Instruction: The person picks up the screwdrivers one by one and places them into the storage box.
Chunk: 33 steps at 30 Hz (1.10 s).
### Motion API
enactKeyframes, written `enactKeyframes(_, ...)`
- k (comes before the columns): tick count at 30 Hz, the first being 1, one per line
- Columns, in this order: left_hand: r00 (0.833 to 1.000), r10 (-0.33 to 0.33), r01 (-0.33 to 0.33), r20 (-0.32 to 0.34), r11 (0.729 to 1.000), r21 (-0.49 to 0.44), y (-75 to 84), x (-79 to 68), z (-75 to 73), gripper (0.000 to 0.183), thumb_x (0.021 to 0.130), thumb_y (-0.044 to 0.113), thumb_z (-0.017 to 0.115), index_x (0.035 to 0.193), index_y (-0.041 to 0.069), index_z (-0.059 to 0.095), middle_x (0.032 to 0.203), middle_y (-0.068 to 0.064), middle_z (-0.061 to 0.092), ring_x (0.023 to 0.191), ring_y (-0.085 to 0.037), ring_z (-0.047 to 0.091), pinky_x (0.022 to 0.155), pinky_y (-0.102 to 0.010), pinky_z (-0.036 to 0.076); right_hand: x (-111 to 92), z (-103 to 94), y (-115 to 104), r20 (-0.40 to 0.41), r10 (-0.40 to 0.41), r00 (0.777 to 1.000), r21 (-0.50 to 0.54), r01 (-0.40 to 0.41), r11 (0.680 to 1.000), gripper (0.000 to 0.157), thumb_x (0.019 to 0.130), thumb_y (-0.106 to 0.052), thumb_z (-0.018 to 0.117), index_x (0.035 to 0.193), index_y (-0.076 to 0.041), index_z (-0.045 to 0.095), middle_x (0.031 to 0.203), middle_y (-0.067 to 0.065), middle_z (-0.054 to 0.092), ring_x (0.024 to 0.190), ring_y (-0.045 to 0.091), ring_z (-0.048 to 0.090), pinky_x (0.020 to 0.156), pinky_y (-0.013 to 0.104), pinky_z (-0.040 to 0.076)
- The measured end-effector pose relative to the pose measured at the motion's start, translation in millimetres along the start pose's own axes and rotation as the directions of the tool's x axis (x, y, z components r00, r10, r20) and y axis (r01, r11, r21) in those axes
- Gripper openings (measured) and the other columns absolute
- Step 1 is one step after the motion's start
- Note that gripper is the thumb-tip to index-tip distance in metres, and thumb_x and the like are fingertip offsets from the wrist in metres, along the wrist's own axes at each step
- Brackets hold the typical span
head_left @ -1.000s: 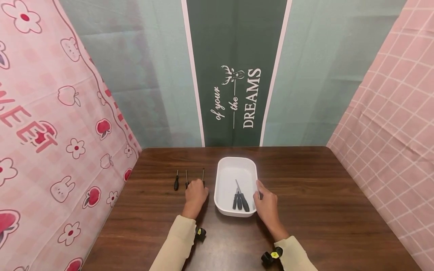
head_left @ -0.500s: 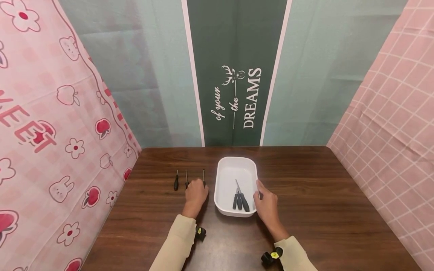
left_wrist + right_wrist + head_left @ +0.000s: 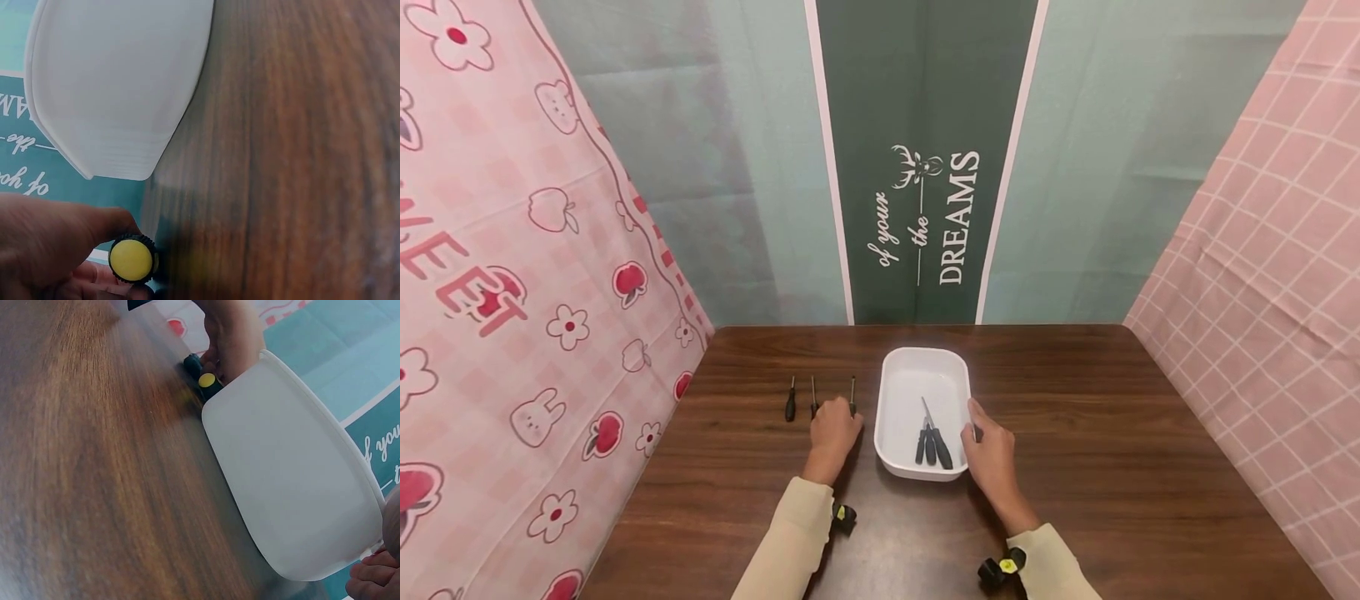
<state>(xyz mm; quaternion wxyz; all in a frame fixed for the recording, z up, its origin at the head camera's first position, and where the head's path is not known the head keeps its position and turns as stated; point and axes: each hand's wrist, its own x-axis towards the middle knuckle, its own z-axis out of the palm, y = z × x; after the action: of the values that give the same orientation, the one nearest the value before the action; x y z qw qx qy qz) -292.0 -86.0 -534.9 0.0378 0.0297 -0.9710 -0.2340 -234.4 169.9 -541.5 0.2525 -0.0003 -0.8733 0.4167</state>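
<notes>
On the table, my left hand pinches the dark handle of a screwdriver, whose shaft points away past the fingers. In the left wrist view the screwdriver handle's yellow butt end shows beside the thumb. A second screwdriver is partly hidden behind the same hand, and a third dark screwdriver lies farther left. My right hand grips the right wall of a white plastic tray, thumb near the rim. Inside the tray lie several dark-handled screwdrivers, bunched toward its near end.
A brown wooden table extends around the tray. Behind it hangs a green cloth with white lettering in the middle. Pink patterned cloths stand along the left and right sides.
</notes>
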Motion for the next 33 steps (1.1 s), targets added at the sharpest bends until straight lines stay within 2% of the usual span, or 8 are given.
enactKeyframes(13, 1.000, 0.017, -0.018, -0.011, 0.999, -0.040, 2.1, -6.0, -5.5, 0.037, 0.089, 0.020, 0.076, 0.062, 0.009, 0.054, 0.057, -0.002, 0.049, 0.054, -0.017, 0.045, 0.047, -0.033, 0.038, 1.4, -2.0, -0.6, 0.008, 0.001, 1.000, 0.010, -0.002, 1.000, 0.039, 0.088, 0.007, 0.066, 0.127, 0.009, 0.063, 0.127, 0.024, 0.063, 0.119, 0.038, 0.061, 0.098, 0.051, 0.047)
enactKeyframes(27, 1.000, 0.002, -0.002, 0.007, 0.997, -0.080, 3.1, -11.1, -9.5, 0.033, 0.090, 0.023, 0.075, 0.067, 0.008, 0.057, 0.055, -0.001, 0.050, 0.049, -0.016, 0.049, 0.046, -0.031, 0.038, 2.8, -1.7, -1.1, -0.006, -0.032, 0.999, 0.006, 0.032, 0.999, 0.039, 0.086, 0.009, 0.066, 0.125, 0.011, 0.064, 0.125, 0.025, 0.064, 0.116, 0.040, 0.062, 0.096, 0.051, 0.047)
enactKeyframes(33, 1.000, 0.008, -0.009, -0.017, 0.998, -0.063, 5.3, -13.6, -12.9, 0.033, 0.089, 0.025, 0.076, 0.067, 0.008, 0.057, 0.055, -0.002, 0.051, 0.051, -0.018, 0.050, 0.046, -0.034, 0.040, 3.8, -3.2, -2.1, -0.005, -0.030, 1.000, 0.001, 0.030, 1.000, 0.039, 0.086, 0.010, 0.066, 0.125, 0.011, 0.064, 0.125, 0.025, 0.064, 0.117, 0.039, 0.063, 0.096, 0.052, 0.047)
